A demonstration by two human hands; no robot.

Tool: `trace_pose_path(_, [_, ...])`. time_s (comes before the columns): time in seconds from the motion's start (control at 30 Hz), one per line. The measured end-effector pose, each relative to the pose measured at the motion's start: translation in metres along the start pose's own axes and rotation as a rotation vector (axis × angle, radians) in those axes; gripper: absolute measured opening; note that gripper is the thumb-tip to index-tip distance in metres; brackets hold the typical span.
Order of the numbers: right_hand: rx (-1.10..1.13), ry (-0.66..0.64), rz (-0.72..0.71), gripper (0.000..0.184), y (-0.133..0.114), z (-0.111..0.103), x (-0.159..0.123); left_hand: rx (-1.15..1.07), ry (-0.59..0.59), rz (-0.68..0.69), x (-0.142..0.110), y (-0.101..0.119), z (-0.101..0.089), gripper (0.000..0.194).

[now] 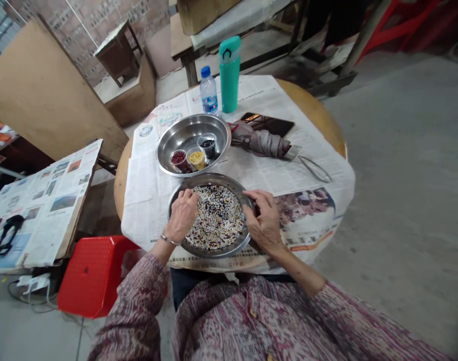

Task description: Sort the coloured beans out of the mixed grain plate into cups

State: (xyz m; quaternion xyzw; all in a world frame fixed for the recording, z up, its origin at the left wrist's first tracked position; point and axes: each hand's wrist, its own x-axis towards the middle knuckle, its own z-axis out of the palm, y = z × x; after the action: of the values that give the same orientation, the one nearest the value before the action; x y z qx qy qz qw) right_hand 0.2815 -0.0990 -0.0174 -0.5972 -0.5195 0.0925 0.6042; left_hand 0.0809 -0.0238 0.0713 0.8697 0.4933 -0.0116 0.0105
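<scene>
In the head view, a round metal bowl (213, 254) holds a spread of mixed white, black, yellow and dark red grains and beans (217, 218). Over its left side is my left hand (182, 213), fingers pinched together and pointing down; what they hold, if anything, is hidden. My right hand (264, 218) lies at the right rim, thumb and forefinger curved and apart over the bowl's inside. Just behind stands a larger steel basin (176, 133) with three clear cups: dark red beans (179, 160), yellow beans (197, 159) and black beans (208, 146).
Newspaper (146, 200) covers the round wooden table (326, 120). Toward the back stand a water bottle (208, 93) and a teal flask (230, 75). A folded umbrella (262, 142) and a dark phone (270, 124) lie right of the basin. A red stool (89, 276) is at lower left.
</scene>
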Motion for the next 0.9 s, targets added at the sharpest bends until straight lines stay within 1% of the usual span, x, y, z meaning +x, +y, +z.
trace_pose_path(0.03, [0.000,0.003,-0.003,0.030,0.000,0.000,0.000,0.013,0.024,-0.003,-0.006,0.001,-0.001,0.016])
trace_pose_path(0.07, [-0.001,0.003,-0.005,0.030,0.001,0.001,0.000,0.016,0.038,0.010,-0.013,0.003,-0.001,0.018])
trace_pose_path(0.1, [-0.001,0.001,-0.007,0.030,0.001,0.001,0.000,0.010,0.032,0.039,-0.019,0.005,-0.001,0.029])
trace_pose_path(0.13, [-0.001,-0.002,-0.008,0.030,0.001,0.001,0.000,-0.004,0.009,0.072,-0.024,0.007,0.000,0.044])
trace_pose_path(0.2, [0.002,-0.005,-0.008,0.030,0.002,0.001,0.000,-0.042,-0.058,0.123,-0.029,0.011,0.004,0.072])
trace_pose_path(0.23, [0.004,-0.002,-0.010,0.030,0.002,0.001,0.000,-0.064,-0.079,0.129,-0.029,0.012,0.006,0.077])
trace_pose_path(0.27, [0.006,0.000,-0.013,0.030,0.003,0.002,0.000,-0.091,-0.088,0.123,-0.028,0.013,0.009,0.073])
trace_pose_path(0.37, [0.012,-0.001,-0.020,0.031,0.003,0.003,0.000,-0.214,-0.092,0.087,-0.019,0.016,0.017,0.031])
trace_pose_path(0.4, [0.013,-0.004,-0.021,0.031,0.003,0.003,0.000,-0.259,-0.091,0.074,-0.015,0.018,0.020,0.025])
trace_pose_path(0.47, [0.013,-0.002,-0.015,0.031,0.003,0.005,0.000,-0.339,-0.083,0.065,-0.008,0.023,0.024,0.027])
trace_pose_path(0.57, [0.016,0.007,0.001,0.030,0.003,0.007,0.000,-0.421,-0.034,0.102,-0.001,0.031,0.026,0.027])
trace_pose_path(0.67, [0.020,0.004,0.010,0.030,0.003,0.007,0.000,-0.429,-0.007,0.140,0.000,0.039,0.020,0.024])
trace_pose_path(0.73, [0.022,0.000,0.011,0.030,0.003,0.007,0.000,-0.384,-0.038,0.217,-0.005,0.041,0.015,0.022])
trace_pose_path(0.83, [0.022,-0.006,0.015,0.028,0.005,0.008,0.000,-0.269,-0.096,0.379,-0.013,0.041,0.012,0.044])
trace_pose_path(0.9, [0.025,-0.013,0.017,0.028,0.005,0.008,0.000,-0.219,-0.092,0.441,-0.013,0.040,0.017,0.049])
